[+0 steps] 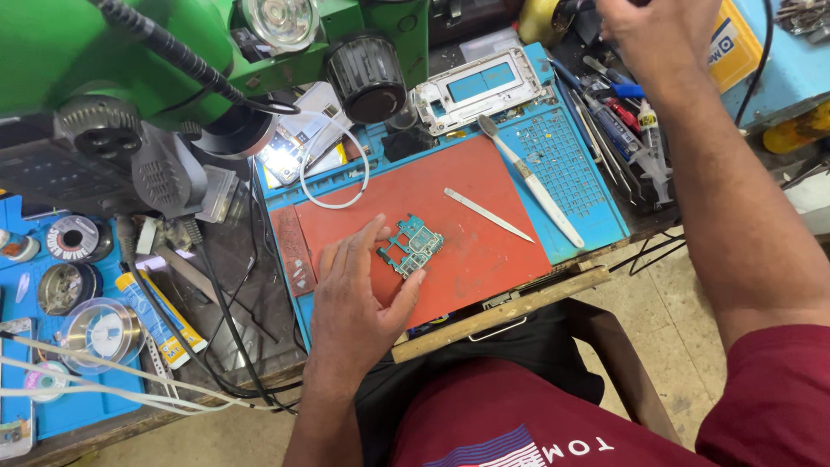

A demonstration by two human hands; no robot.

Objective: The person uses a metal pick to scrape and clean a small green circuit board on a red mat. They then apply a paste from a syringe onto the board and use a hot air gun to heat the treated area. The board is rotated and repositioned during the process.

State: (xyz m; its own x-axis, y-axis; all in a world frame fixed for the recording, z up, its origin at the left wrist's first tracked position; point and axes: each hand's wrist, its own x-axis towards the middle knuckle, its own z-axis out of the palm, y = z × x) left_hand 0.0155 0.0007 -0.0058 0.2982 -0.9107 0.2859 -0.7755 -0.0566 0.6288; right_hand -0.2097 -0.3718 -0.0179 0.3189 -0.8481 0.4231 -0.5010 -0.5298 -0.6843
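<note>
My left hand (354,298) lies flat on the red mat (484,251), fingers spread and loose, clamped on nothing: the thumb tip and the forefinger tip bracket the small teal circuit board (411,246), touching its near edges rather than pinching it. The board rests flat on the mat, slightly askew, just past my fingertips and near the mat's middle. To steady it well I judge that light pressure at the edges is the way, keeping my skin off the components on its face and letting the mat's grip do the holding (a hard press would likely make so thin a board skate or flex). My right hand (657,35) is up at the far right corner of the bench, over the clutter of tools; its fingers are cut off by the top of the view, so I cannot tell whether they are closed on anything. Outward from the board, a thin metal spudger (490,215) lies on the red mat to its right, well apart, and a white-handled tool (532,182) lies slantwise on the blue work mat (571,173). Beyond those sits a white phone frame (480,86), and the green microscope (173,60) hangs over the bench's left side.
</note>
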